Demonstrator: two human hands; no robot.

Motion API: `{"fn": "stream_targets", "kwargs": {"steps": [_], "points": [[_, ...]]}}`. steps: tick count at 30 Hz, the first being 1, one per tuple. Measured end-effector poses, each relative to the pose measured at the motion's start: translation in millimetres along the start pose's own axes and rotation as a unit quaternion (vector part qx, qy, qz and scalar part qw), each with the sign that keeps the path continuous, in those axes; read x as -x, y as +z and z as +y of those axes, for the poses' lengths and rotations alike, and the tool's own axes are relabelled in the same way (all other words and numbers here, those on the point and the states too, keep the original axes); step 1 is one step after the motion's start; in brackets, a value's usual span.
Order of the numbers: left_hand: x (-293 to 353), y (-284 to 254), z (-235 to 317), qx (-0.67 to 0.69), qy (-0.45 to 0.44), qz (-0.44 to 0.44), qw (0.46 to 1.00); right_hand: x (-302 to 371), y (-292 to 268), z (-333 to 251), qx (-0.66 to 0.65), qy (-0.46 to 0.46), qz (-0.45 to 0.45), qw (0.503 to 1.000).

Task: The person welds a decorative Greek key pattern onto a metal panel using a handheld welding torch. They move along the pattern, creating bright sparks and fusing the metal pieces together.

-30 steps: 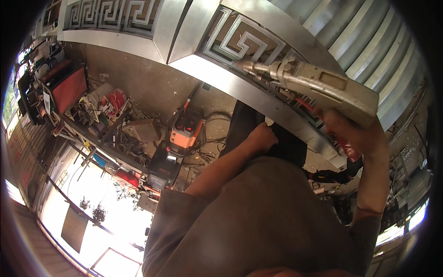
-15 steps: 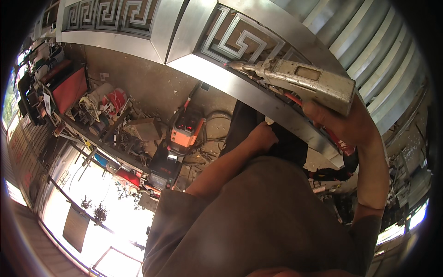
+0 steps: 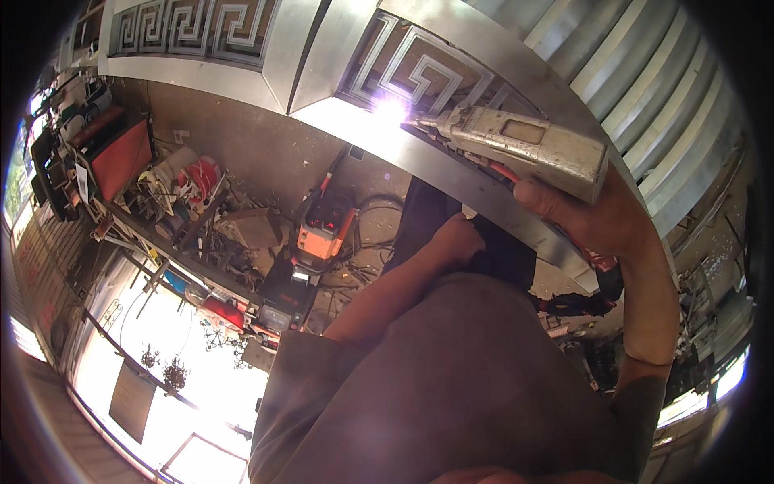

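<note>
Right hand [image 3: 584, 222] wrapped around the welding gun [image 3: 556, 153], head view: I hold its nozzle [image 3: 422, 119] at the glare [image 3: 390, 110], where fretwork [image 3: 423, 77] meets metal frame [image 3: 463, 179]. Steady angle and pace should serve best. Left hand [image 3: 458, 240]: curled into a fist, contents unclear.

Floor [image 3: 242, 117], one: brownish, flecked with pale scraps, reaching left of the right hand's [image 3: 592, 218] grip. On it, left of the grip, in order outward: dark cable [image 3: 380, 202], looped; orange-and-black machine [image 3: 318, 230], upright, with loose offcuts around its foot; brown box [image 3: 251, 227], amid clutter; red rounded item [image 3: 199, 177], farthest from the grip, its kind unclear.
</note>
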State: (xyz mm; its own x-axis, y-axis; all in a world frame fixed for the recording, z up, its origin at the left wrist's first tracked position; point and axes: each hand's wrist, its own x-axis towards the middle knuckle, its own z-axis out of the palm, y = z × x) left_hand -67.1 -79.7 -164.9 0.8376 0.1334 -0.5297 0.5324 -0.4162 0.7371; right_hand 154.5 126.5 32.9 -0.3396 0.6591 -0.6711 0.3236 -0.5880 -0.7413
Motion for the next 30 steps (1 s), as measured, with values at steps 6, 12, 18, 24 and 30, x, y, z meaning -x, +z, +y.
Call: {"fn": "stream_targets", "kwargs": {"steps": [6,12,18,24,30], "points": [[-1,-1,1,0.009,-0.002,0.007,1.000,1,-1,-9,-0.001,0.019,-0.014,1.000],[0,-3,0,0.006,0.003,0.012,1.000,0,0,-11,0.007,0.022,-0.015,1.000],[-2,2,-1,-0.007,0.008,0.019,1.000,16,-15,-9,0.025,0.098,-0.010,0.995],[11,-1,-9,0.008,0.037,0.064,0.997,102,-36,4,-0.096,0.059,0.175,0.978],[29,-13,-10,-0.052,0.057,0.029,0.997,181,-25,-6,-0.105,-0.083,0.290,0.948]]}}
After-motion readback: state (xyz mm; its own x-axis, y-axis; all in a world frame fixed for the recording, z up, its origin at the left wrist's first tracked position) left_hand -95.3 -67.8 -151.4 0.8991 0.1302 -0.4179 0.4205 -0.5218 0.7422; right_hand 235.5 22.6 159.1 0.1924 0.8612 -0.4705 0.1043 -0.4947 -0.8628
